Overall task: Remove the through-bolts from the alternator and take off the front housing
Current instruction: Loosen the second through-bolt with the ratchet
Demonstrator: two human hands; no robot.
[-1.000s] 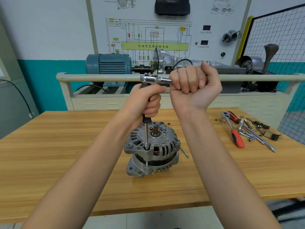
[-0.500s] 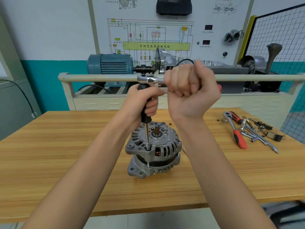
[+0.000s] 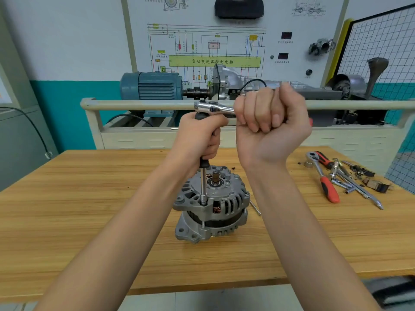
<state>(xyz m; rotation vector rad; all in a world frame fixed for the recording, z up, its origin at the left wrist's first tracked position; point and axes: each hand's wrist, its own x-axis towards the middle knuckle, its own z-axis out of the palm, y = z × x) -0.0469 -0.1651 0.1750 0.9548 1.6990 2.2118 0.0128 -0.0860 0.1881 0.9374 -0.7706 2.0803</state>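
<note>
Mostly hidden: ratchet handle (image 3: 215, 108) inside right hand (image 3: 269, 126)

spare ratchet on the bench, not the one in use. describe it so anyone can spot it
Start at the wooden table and go to the tool pile near its far right edge. The spare ratchet lies at the pile's left, chrome head pointing away. It alone has a red-and-black grip; the pieces beside it are bare metal.

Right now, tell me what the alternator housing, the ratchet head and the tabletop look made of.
Alternator housing: apparently cast aluminium; dull grey, matte, with moulded vent slots.
Ratchet head: probably chrome-plated steel; mirror-bright highlights.
Tabletop: wood or wood-look laminate; pale striped grain, smooth finish.
</note>
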